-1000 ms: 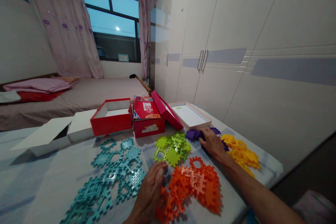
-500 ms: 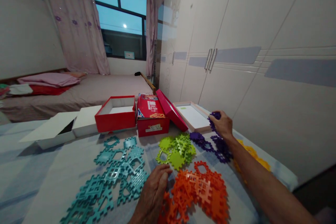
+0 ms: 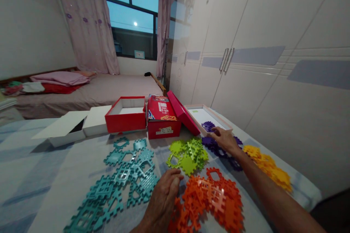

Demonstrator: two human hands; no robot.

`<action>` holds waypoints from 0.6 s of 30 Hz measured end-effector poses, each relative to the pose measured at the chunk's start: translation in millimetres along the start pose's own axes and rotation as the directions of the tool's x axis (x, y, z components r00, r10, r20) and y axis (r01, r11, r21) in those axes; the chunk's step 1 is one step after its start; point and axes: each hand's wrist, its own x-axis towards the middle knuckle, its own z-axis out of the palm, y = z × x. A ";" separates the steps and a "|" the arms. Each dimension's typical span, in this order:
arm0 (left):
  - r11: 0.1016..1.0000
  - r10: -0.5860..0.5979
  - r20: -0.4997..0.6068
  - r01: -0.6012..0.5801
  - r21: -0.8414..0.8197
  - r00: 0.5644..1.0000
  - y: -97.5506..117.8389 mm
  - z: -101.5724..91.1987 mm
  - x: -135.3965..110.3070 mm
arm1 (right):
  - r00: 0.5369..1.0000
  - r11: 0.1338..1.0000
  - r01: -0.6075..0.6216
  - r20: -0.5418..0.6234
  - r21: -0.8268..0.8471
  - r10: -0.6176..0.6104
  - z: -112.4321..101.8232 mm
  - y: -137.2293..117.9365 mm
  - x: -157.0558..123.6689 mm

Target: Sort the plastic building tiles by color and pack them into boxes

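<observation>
My right hand is over the near rim of a shallow light-coloured box tray, its index finger and thumb apart. Just past those fingertips, a purple interlocking plastic piece lies inside the tray. Under my right hand and wrist spreads a pile of more purple pieces, partly hidden. My left hand rests on the tablecloth with fingers stretched out and nothing visible in it. It lies between the teal pieces and the orange pieces, with lime-green pieces just beyond its fingertips.
Yellow pieces lie beyond my right forearm, near the table's right edge. Along the back stand white boxes, an open red box, a printed red box and a leaning red lid. A wardrobe borders the right.
My right hand has lowered from above the tray's right corner and moved left. The purple piece it held now lies in the tray. My left hand stays in place; the view has shifted slightly.
</observation>
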 end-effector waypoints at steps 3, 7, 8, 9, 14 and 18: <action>1.000 -0.016 0.005 0.016 0.003 1.000 -0.7 0.5 -0.4 | 0.983 0.990 0.138 0.125 -0.043 -0.131 6.2 -1.9 -25.6; 1.000 -0.016 0.016 0.016 -0.011 1.000 -1.5 0.2 -0.1 | 0.973 0.983 0.151 0.193 -0.106 -0.128 6.8 -4.1 -37.4; 1.000 -0.014 0.016 0.014 -0.012 1.000 -1.0 0.1 0.1 | 0.971 0.982 0.152 0.203 -0.113 -0.127 6.3 -4.8 -38.2; 1.000 -0.011 0.014 0.011 -0.012 1.000 -0.3 0.0 0.2 | 0.969 0.980 0.161 0.209 -0.117 -0.134 5.8 -5.5 -38.5; 1.000 -0.003 0.005 0.003 0.012 1.000 2.9 -0.4 0.4 | 0.936 0.950 0.294 0.235 -0.109 -0.263 8.2 -5.9 -34.4; 0.999 -0.022 0.032 0.021 0.044 0.999 1.1 0.1 1.0 | 0.927 0.943 0.329 0.206 -0.046 -0.313 10.2 -4.3 -29.3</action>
